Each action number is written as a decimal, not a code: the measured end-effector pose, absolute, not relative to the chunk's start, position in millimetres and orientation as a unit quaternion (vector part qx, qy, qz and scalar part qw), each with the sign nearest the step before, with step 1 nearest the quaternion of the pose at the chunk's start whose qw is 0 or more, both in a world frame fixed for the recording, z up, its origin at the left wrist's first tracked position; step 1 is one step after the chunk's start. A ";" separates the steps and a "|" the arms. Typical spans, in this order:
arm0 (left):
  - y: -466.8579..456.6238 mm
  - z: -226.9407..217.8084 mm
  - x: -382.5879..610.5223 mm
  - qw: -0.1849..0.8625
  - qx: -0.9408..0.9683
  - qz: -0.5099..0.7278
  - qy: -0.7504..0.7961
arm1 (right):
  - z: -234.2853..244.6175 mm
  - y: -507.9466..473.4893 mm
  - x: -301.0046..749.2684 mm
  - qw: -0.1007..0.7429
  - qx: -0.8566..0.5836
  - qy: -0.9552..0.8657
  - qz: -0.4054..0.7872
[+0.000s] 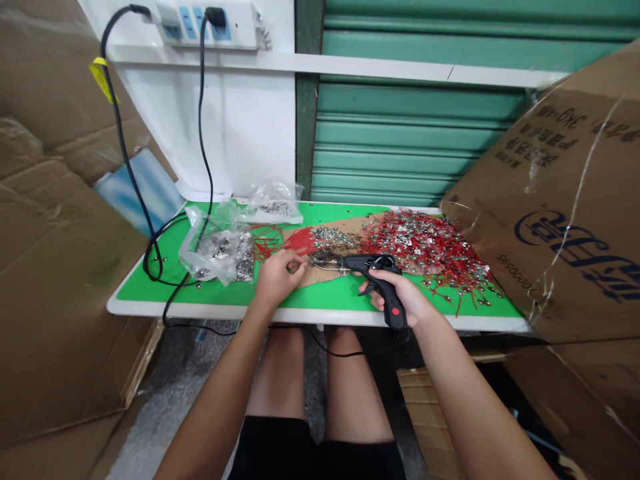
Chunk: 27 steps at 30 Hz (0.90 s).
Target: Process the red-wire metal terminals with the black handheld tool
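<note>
Below the fingers, nearest me, a black cord (345,354) runs across the right leg (360,400), just short of the counter (215,316); up to the right hand (403,291), and its fingers are wrapped round the grip of a black gun-shaped tool (386,293); I read the barrel's long axis as running left to right, front end aimed straight at the left fingers; here's the relation I'd say it all turns on: the slim metal tip (326,265) sits just right of the left fingertips, nearly level with them; the left hand (277,277) is the nearer one to that tip, thumb and finger pinched together, though what's between them is too small for me to tell; beneath lies a cardboard sheet (314,278); just beyond the fingers, red wires (299,240) lie side by side, silvery pieces (333,237) at their right; well right, a tangled heap of wires and metal parts (425,240); left and beyond, a clear bag (223,250); farther still, a second bag (275,205)
</note>
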State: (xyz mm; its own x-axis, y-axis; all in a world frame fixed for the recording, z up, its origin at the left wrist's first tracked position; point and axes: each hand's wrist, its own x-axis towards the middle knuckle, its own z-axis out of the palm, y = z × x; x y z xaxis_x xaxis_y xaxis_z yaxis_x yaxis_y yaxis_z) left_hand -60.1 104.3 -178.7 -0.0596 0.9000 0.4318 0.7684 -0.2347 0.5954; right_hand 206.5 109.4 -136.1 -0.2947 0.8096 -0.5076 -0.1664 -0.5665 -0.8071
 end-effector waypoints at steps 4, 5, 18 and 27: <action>104.1 -178.2 -60.3 0.085 0.684 0.388 0.612 | -137.5 109.0 206.8 0.335 -0.488 -0.330 0.735; 104.1 -178.2 -60.4 0.086 0.684 0.387 0.612 | -138.0 109.1 207.0 0.335 -0.488 -0.331 0.735; 104.1 -178.3 -60.6 0.091 0.681 0.379 0.620 | -136.1 106.6 212.8 0.389 -0.441 -0.325 0.741; 103.3 -177.7 -59.5 0.083 0.679 0.372 0.627 | -142.3 103.8 218.2 0.427 -0.392 -0.327 0.746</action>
State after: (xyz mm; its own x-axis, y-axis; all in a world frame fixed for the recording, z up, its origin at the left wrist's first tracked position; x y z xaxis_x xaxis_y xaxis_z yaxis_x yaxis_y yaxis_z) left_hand -59.5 103.3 -177.7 -0.0628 0.9140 0.4007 0.7904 -0.1996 0.5791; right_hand 218.2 103.8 -142.3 -0.3282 0.8938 -0.3055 -0.3810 -0.4212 -0.8230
